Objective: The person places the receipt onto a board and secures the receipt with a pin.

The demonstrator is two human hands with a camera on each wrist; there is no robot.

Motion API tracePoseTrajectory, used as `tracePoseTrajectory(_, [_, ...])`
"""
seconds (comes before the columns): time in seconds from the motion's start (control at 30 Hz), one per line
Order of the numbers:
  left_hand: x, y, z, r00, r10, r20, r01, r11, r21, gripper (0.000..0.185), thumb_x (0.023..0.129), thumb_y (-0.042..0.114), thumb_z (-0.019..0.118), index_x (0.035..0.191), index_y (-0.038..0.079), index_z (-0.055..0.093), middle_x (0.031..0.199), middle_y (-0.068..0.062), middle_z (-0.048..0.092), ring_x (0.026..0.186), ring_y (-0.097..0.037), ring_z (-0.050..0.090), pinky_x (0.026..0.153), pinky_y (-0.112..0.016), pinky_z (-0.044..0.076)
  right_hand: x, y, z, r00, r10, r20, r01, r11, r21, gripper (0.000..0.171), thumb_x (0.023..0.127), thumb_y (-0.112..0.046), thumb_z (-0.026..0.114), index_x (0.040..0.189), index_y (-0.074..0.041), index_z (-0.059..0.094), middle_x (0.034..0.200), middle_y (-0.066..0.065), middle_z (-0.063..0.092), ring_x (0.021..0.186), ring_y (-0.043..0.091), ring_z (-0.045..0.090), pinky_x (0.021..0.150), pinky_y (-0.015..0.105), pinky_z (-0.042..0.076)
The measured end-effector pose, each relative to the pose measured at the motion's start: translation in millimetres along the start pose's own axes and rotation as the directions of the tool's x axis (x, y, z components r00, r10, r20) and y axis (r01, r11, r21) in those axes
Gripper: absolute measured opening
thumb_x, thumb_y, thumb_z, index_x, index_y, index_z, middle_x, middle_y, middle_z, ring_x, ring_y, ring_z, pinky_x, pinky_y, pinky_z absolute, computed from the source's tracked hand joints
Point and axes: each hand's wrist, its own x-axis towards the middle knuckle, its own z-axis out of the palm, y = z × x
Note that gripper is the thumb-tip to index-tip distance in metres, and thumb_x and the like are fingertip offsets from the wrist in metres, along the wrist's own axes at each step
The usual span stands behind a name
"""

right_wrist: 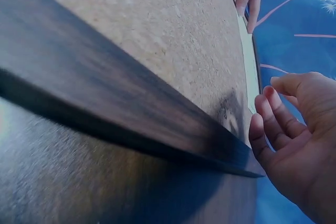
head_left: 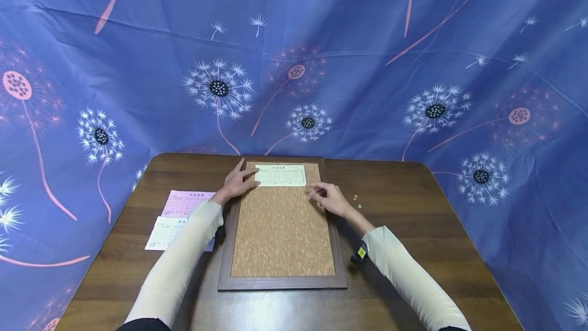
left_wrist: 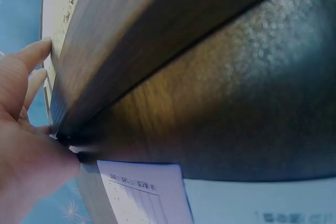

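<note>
On wooden table (head_left: 404,219), with spread fingers of left hand (head_left: 236,181) touched green slip (head_left: 280,176) at top of corkboard (head_left: 282,234), curled right hand (head_left: 332,199) over corkboard's upper right, could not tell if pinching.

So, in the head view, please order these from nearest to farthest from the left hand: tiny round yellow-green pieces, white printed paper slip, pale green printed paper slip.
From the left hand:
1. Pale green slip: at its fingertips, on the cork board.
2. White slip: on the table, left of the board.
3. Tiny pieces: right of the board.
</note>
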Motion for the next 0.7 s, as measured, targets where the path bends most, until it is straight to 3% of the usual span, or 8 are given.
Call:
tracePoseTrajectory(0.13, [0.5, -0.7, 5.2, 1.000, 0.002, -0.013, -0.002, 1.000, 0.014, 0.058, 0.095, 0.032, 0.066, 0.145, 0.005, 0.055, 0.167, -0.032, 0.010, 0.150, -0.058, 0.018, 0.116, -0.073, 0.020, -12, 2, -4, 0.999, -0.029, -0.015, 0.028, 1.000, -0.005, 0.028, 0.097, -0.001, 0.065, 0.123, 0.008, 0.068, 0.102, 0.025, 0.074, 0.083, 0.036, 0.071, 0.060, 0.019, 0.050])
tracePoseTrajectory(0.33, [0.1, 13.5, 2.2, 0.996, -0.020, -0.090, 0.025, 0.998, 0.051, 0.053, 0.091, 0.028, 0.073, 0.137, 0.003, 0.063, 0.161, -0.033, 0.026, 0.148, -0.056, 0.019, 0.112, -0.072, 0.022, -20, 5, -8, 0.999, -0.033, -0.008, 0.034, 0.999, 0.035, 0.026, 0.097, 0.002, 0.063, 0.121, 0.009, 0.068, 0.105, 0.029, 0.073, 0.075, 0.040, 0.067, 0.055, 0.022, 0.050])
tracePoseTrajectory(0.5, [-0.8, 20.7, -1.9, 0.997, -0.015, -0.080, 0.022, 0.996, 0.089, 0.050, 0.092, 0.023, 0.074, 0.136, 0.002, 0.063, 0.159, -0.032, 0.030, 0.148, -0.053, 0.021, 0.110, -0.069, 0.023, -24, 4, -11, 1.000, -0.009, 0.015, 0.009, 1.000, 0.025, 0.027, 0.099, -0.001, 0.062, 0.124, 0.006, 0.068, 0.107, 0.024, 0.075, 0.071, 0.031, 0.066, 0.052, 0.022, 0.048])
tracePoseTrajectory(0.7, [-1.6, 18.6, -4.1, 0.999, -0.005, -0.053, 0.009, 0.997, 0.081, 0.051, 0.094, 0.024, 0.073, 0.139, 0.003, 0.061, 0.159, -0.026, 0.035, 0.147, -0.049, 0.022, 0.107, -0.068, 0.026, -28, 6, -16, 1.000, -0.001, 0.019, 0.001, 1.000, 0.011, 0.028, 0.099, -0.004, 0.062, 0.126, 0.006, 0.067, 0.105, 0.024, 0.074, 0.075, 0.018, 0.064, 0.058, 0.020, 0.046])
